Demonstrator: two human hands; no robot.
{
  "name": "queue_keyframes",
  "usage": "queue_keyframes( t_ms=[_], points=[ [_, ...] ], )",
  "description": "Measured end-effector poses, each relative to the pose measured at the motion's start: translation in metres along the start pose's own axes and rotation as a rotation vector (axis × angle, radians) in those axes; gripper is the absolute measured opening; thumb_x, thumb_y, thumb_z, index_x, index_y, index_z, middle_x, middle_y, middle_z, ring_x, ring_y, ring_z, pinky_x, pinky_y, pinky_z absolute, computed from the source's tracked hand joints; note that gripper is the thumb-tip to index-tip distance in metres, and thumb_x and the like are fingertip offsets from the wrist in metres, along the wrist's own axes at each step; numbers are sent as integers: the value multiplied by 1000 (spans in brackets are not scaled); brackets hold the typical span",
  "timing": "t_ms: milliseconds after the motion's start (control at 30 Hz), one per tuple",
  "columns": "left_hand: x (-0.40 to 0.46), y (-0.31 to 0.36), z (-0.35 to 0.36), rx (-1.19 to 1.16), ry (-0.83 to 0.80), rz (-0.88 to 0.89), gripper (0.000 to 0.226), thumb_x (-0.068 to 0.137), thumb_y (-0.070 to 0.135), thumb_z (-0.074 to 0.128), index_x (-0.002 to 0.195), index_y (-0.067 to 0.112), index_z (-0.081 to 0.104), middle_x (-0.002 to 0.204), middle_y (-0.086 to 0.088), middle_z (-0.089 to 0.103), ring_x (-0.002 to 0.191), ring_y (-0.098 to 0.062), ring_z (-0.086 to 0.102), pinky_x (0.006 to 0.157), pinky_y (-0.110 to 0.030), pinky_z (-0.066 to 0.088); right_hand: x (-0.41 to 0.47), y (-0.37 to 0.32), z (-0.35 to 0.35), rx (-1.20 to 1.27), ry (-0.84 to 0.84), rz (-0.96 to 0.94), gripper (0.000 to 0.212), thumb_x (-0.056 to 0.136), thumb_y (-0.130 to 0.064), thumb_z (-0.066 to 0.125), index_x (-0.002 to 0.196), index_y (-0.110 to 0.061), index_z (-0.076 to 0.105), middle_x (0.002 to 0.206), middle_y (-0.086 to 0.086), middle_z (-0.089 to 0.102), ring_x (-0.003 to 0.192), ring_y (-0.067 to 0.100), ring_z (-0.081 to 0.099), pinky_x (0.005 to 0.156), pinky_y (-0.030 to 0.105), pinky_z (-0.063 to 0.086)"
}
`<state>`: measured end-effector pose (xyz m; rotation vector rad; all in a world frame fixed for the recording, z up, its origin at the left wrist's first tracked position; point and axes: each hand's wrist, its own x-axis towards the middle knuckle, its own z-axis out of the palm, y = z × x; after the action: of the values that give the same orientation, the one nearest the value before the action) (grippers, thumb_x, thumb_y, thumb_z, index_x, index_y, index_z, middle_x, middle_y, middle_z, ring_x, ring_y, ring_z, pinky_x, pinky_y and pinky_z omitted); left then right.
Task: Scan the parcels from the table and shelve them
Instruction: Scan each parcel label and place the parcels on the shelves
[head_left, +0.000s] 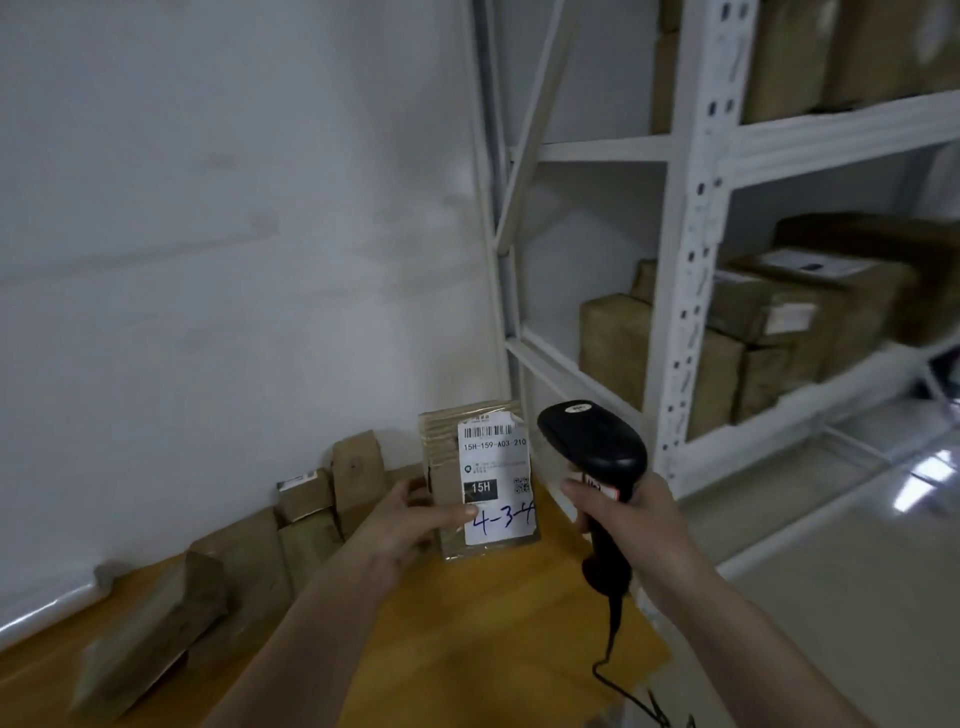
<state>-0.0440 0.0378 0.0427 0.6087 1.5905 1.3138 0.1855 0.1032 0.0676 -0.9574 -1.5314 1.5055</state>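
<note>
The left hand (402, 525) holds a flat parcel (480, 480) upright above the tabletop (467, 639), thumb pressed on its white label (496, 480), which shows a barcode and a handwritten "4-3-4". The right hand (628, 519) grips a black scanner (597, 457) by the handle just right of the parcel, its head level with the label's top and its cable (613, 660) trailing down. More parcels (249, 561) lie along the wall on the tabletop. To the right, a white shelf (691, 291) carries brown boxes (779, 332) on several levels.
</note>
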Motion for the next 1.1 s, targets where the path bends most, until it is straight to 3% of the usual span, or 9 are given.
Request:
queue_keyframes(
  t_ms=[133, 300, 433, 533, 667, 767, 1000, 1100],
  points=[
    [-25, -13, 21, 20, -123, -11, 89, 45, 9, 88, 122, 16, 43, 115, -13, 69, 106, -31, 64, 99, -49, 48, -54, 11, -11, 1, 133, 21, 12, 85, -12, 71, 96, -9, 67, 64, 8, 60, 63, 19, 60, 72, 39, 53],
    [-51, -21, 60, 72, -248, -3, 98, 44, 14, 91, 129, 14, 42, 113, -12, 69, 105, -30, 65, 97, -46, 50, -99, 1, -37, 4, 263, 23, 12, 87, -11, 68, 97, -8, 64, 60, 6, 59, 60, 18, 59, 64, 28, 50],
    [-66, -10, 90, 126, -323, 39, 106, 35, 24, 98, 126, 19, 45, 113, -10, 70, 105, -29, 65, 97, -47, 50, -112, -12, -59, 38, 335, -40, 8, 87, -12, 68, 95, -11, 66, 62, 4, 59, 64, 17, 59, 65, 28, 49],
    [-73, 5, 114, 157, -347, 87, 99, 36, 26, 95, 122, 21, 46, 111, -9, 70, 103, -28, 66, 97, -48, 51, -116, -22, -73, 81, 346, -107, 7, 87, -9, 67, 93, -12, 65, 62, -6, 64, 67, 15, 61, 66, 26, 51],
    [-78, 30, 155, 205, -373, 146, 110, 28, 38, 98, 124, 22, 49, 111, -6, 71, 102, -27, 66, 95, -48, 51, -116, -38, -100, 143, 352, -204, 22, 86, -7, 68, 105, -18, 68, 92, -7, 75, 89, 9, 70, 78, 26, 55],
    [-79, 50, 194, 236, -361, 192, 108, 29, 41, 95, 126, 22, 49, 111, -6, 70, 104, -27, 64, 98, -48, 48, -113, -50, -131, 174, 351, -258, 30, 85, -12, 71, 113, -22, 67, 102, -6, 75, 97, 8, 69, 80, 25, 55],
    [-68, 84, 297, 212, -349, 262, 88, 29, 42, 96, 108, 20, 64, 97, -4, 75, 97, -26, 68, 92, -43, 52, -94, -72, -224, 119, 363, -315, 26, 86, -11, 70, 105, -29, 67, 95, -11, 75, 91, 0, 68, 67, 12, 52],
    [-58, 95, 348, 144, -371, 264, 97, 26, 43, 97, 113, 17, 65, 98, -7, 76, 98, -31, 69, 94, -48, 52, -81, -77, -270, 92, 392, -327, 29, 84, -8, 70, 98, -32, 65, 87, -14, 74, 84, -6, 66, 63, 8, 49]
  ],
)
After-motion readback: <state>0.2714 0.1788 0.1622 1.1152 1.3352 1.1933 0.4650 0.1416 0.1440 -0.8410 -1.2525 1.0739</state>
